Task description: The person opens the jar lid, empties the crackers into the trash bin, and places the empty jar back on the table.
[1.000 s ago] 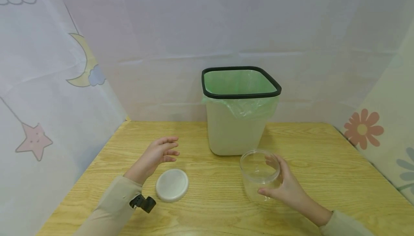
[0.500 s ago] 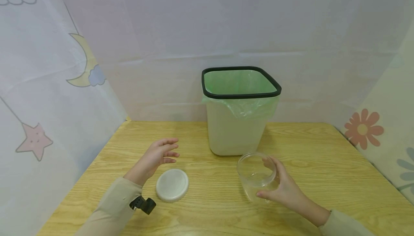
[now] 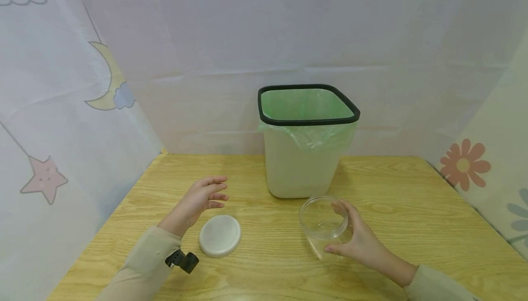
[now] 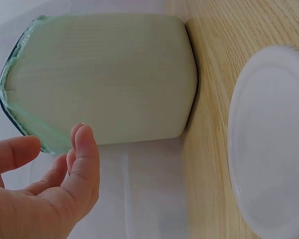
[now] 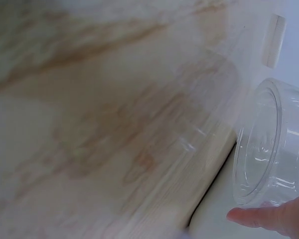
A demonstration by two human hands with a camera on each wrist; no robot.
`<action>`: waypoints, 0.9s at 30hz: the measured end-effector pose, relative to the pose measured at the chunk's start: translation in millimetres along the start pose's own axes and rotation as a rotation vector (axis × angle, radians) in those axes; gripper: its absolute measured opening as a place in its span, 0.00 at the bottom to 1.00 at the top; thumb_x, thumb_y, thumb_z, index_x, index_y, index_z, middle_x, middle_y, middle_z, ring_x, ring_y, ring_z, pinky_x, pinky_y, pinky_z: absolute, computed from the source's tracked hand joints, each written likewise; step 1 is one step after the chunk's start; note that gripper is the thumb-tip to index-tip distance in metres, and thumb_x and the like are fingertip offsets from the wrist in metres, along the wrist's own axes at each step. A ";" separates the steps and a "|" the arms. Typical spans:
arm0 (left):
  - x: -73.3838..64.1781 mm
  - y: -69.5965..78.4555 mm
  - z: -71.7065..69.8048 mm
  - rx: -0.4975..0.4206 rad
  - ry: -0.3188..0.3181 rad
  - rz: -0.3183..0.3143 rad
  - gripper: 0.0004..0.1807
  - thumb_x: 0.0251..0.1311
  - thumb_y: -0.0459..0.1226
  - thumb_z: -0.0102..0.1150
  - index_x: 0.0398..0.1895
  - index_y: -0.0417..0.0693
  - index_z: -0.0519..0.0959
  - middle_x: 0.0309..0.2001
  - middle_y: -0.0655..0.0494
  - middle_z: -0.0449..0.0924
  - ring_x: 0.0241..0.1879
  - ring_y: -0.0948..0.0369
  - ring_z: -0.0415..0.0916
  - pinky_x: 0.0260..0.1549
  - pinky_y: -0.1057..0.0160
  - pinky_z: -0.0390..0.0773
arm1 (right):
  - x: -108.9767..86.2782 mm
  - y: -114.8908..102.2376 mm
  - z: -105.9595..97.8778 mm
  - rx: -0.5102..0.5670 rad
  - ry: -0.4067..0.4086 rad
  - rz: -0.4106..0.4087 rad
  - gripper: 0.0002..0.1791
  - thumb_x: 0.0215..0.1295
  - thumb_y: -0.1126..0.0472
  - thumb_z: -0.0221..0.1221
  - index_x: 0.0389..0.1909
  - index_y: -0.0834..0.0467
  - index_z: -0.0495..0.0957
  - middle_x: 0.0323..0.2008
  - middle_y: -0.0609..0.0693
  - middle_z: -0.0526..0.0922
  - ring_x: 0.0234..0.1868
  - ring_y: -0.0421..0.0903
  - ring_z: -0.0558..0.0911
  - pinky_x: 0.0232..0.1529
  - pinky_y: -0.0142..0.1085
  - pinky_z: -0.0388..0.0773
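Observation:
A clear, wide-mouthed plastic jar [image 3: 315,232] stands out front, right of centre in the head view, its open mouth facing up. My right hand [image 3: 360,245] grips it from the right, thumb on the near side and fingers round the far side. In the right wrist view the thumb lies beside the jar [image 5: 289,144]. A round white lid [image 3: 220,235] with a ridged edge lies flat on the table to the left. Just beyond the lid, my left hand [image 3: 195,205] hovers with loosely bent fingers, holding nothing; the lid [image 4: 274,144] fills the right side of the left wrist view.
Behind the jar stands a pale bin [image 3: 303,163] with a black rim and a green liner bag [image 3: 305,104]. The wooden table [image 3: 264,278] ends at a patterned cloth backdrop [image 3: 206,62] on three sides. A black strap device [image 3: 181,259] sits on my left wrist.
My right hand has shifted the jar a little to the left and slightly towards me. My left hand and the lid have stayed in place.

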State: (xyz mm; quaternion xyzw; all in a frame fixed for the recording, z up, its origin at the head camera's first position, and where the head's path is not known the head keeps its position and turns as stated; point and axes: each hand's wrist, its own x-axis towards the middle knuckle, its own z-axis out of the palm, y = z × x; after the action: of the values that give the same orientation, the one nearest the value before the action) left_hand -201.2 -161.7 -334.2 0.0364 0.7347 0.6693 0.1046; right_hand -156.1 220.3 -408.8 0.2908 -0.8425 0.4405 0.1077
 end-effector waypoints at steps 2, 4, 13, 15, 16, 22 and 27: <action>0.1 -0.1 0.0 0.000 0.000 -0.001 0.24 0.72 0.34 0.46 0.66 0.29 0.62 0.62 0.37 0.64 0.36 0.64 0.77 0.37 0.65 0.80 | 0.4 0.6 0.0 -0.003 -0.008 0.008 0.61 0.37 0.64 0.79 0.66 0.76 0.47 0.61 0.77 0.63 0.58 0.79 0.63 0.47 0.73 0.62; 0.2 -0.1 0.3 0.001 0.002 -0.003 0.24 0.73 0.34 0.46 0.66 0.29 0.62 0.62 0.37 0.64 0.36 0.64 0.77 0.37 0.65 0.80 | 0.3 0.7 0.1 -0.003 -0.016 0.021 0.62 0.37 0.63 0.79 0.66 0.77 0.47 0.61 0.77 0.62 0.58 0.79 0.63 0.48 0.73 0.63; 0.7 -0.3 0.4 0.005 -0.005 -0.001 0.24 0.73 0.34 0.46 0.67 0.28 0.61 0.63 0.36 0.64 0.36 0.64 0.77 0.37 0.65 0.80 | 0.5 -0.3 0.2 -0.011 -0.032 0.026 0.62 0.38 0.61 0.79 0.67 0.76 0.47 0.62 0.76 0.62 0.59 0.79 0.63 0.48 0.71 0.65; 0.6 -0.6 0.2 0.004 -0.006 -0.003 0.24 0.73 0.34 0.46 0.67 0.28 0.61 0.63 0.37 0.64 0.36 0.64 0.77 0.37 0.65 0.80 | 0.8 -0.4 -0.5 -0.009 -0.037 0.025 0.62 0.38 0.61 0.79 0.67 0.76 0.47 0.62 0.76 0.62 0.59 0.79 0.63 0.49 0.71 0.63; 0.6 -0.8 0.2 0.003 -0.007 -0.004 0.24 0.73 0.34 0.46 0.67 0.28 0.61 0.63 0.36 0.64 0.36 0.64 0.77 0.37 0.65 0.80 | 0.8 -0.5 -1.0 -0.008 -0.040 0.025 0.62 0.38 0.61 0.79 0.67 0.76 0.47 0.62 0.76 0.61 0.59 0.79 0.62 0.49 0.71 0.63; 0.7 -2.2 -0.4 0.002 -0.010 -0.009 0.24 0.73 0.34 0.45 0.67 0.29 0.61 0.63 0.36 0.63 0.37 0.64 0.77 0.37 0.65 0.80 | -1.8 1.2 -5.3 -0.027 -0.061 0.023 0.62 0.39 0.62 0.79 0.66 0.77 0.45 0.62 0.77 0.60 0.58 0.81 0.62 0.45 0.74 0.63; -0.2 -2.8 -0.9 0.004 -0.013 -0.011 0.25 0.73 0.34 0.45 0.67 0.28 0.60 0.63 0.36 0.63 0.37 0.64 0.77 0.37 0.65 0.80 | -6.8 1.0 -8.0 -0.005 -0.065 0.062 0.61 0.41 0.62 0.78 0.67 0.77 0.45 0.63 0.76 0.60 0.59 0.80 0.62 0.42 0.76 0.64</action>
State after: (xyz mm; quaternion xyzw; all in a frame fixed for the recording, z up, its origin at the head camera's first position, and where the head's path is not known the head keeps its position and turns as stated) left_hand -200.9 -162.9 -336.9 0.0369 0.7355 0.6670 0.1126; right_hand -151.8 229.9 -407.8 0.2785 -0.8552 0.4320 0.0670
